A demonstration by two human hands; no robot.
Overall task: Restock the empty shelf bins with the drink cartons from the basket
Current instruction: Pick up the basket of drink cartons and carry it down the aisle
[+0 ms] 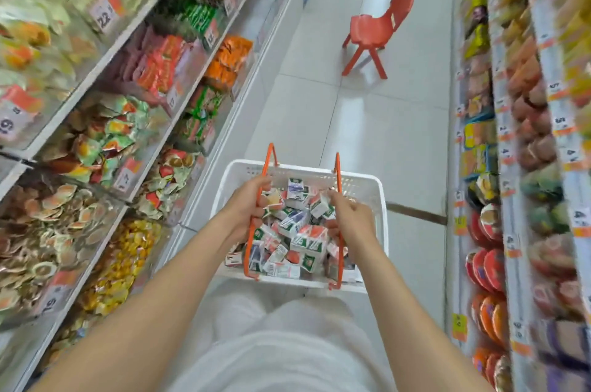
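A narrow shop aisle has a glossy pale tiled floor (367, 129). Snack-packed left shelves (134, 27) and right shelves (499, 97) carry price tags. 1 red plastic chair (375, 28) stands ahead.

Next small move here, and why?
Probably carry the basket forward, steering round the red chair: the left hand and right hand grip the orange handles, the cartons are all inside, and every shelf bin in view looks stocked.

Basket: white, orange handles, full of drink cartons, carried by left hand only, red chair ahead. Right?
One error: the head view shows both hands carrying the basket, the left hand on one orange handle, the right hand on the other. Rest stands.
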